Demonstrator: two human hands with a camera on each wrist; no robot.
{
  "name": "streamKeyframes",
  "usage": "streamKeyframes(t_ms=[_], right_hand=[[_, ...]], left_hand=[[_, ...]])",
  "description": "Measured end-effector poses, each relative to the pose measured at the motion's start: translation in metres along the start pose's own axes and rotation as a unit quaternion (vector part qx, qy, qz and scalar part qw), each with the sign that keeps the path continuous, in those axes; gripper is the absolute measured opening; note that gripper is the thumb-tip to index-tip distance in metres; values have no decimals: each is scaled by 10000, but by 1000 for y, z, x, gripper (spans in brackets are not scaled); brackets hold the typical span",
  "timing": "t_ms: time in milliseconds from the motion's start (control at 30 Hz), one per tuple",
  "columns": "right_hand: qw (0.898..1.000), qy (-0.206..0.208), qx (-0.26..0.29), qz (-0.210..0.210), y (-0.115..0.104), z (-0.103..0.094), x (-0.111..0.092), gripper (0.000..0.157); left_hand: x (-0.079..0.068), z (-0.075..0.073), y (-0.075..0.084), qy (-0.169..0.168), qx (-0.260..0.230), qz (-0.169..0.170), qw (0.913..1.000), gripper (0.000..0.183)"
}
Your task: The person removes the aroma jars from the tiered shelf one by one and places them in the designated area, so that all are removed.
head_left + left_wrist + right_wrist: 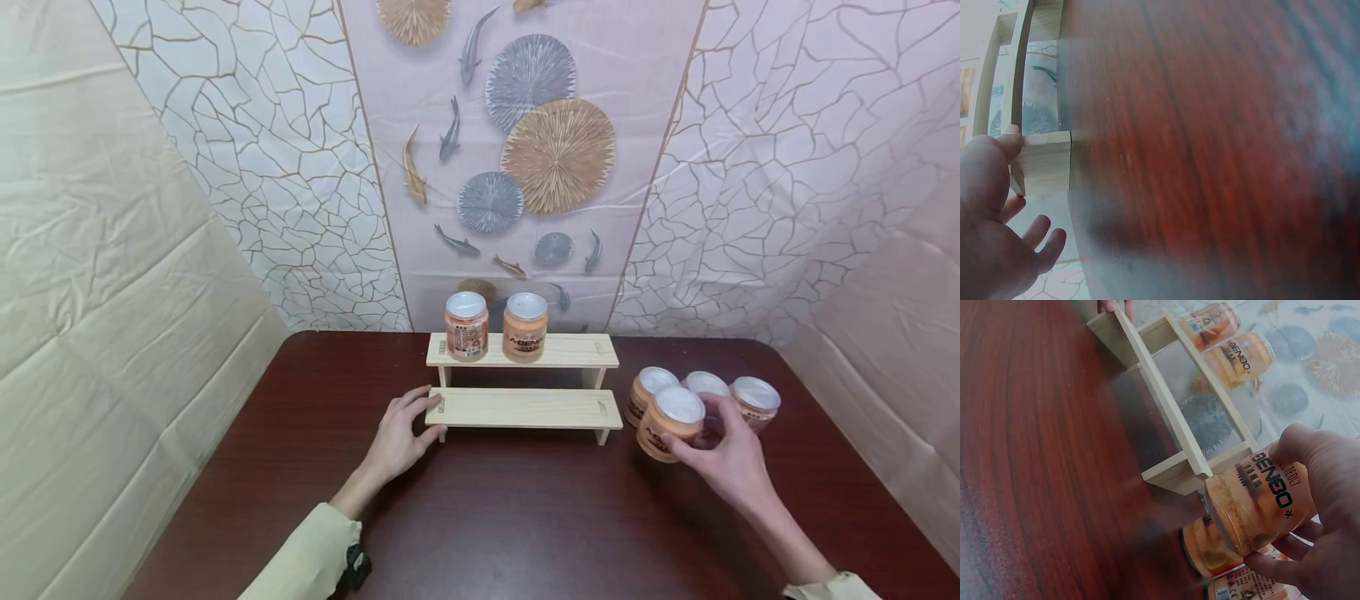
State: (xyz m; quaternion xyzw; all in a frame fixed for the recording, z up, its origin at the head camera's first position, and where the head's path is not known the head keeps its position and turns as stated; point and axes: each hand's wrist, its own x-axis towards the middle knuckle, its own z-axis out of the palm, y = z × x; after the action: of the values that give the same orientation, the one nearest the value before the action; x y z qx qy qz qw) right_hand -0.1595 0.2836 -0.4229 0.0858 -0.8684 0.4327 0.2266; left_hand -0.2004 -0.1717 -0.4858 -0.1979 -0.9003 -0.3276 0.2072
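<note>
A two-step wooden rack stands on the table, with a lower board point(525, 408) in front of a raised upper board point(573, 352). My left hand point(396, 440) grips the left end of the lower board, thumb at its front edge, as the left wrist view also shows at the rack's end panel point(1047, 165). To the right, my right hand point(731, 462) holds an orange jar point(662, 433) with a silvery lid, thumb and fingers around its sides. That jar is slightly tilted and appears raised off the table. A label with dark lettering faces the right wrist camera.
On the upper board stand two similar jars, one with small print point(467, 329) and one with large lettering point(525, 333). Beyond the held jar are three more: left point(637, 400), middle point(705, 382) and right point(756, 398). Patterned cloth point(495, 250) hangs behind the dark table point(510, 517).
</note>
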Motion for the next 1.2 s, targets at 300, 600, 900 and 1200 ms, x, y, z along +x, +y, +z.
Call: streamKeyframes(t_ms=[300, 600, 900, 1200], right_hand=[[9999, -7, -58, 121, 8, 4, -6, 68], [9988, -3, -418, 261, 16, 6, -9, 68], [9989, -70, 14, 453, 23, 12, -12, 64], [9978, -112, 266, 589, 25, 18, -14, 64]], left_hand=[[0, -1, 1, -84, -80, -138, 9998, 46], [2, -1, 2, -124, -93, -202, 9997, 46], [1, -1, 1, -103, -78, -195, 9997, 46], [1, -1, 1, -133, -72, -234, 9996, 47]])
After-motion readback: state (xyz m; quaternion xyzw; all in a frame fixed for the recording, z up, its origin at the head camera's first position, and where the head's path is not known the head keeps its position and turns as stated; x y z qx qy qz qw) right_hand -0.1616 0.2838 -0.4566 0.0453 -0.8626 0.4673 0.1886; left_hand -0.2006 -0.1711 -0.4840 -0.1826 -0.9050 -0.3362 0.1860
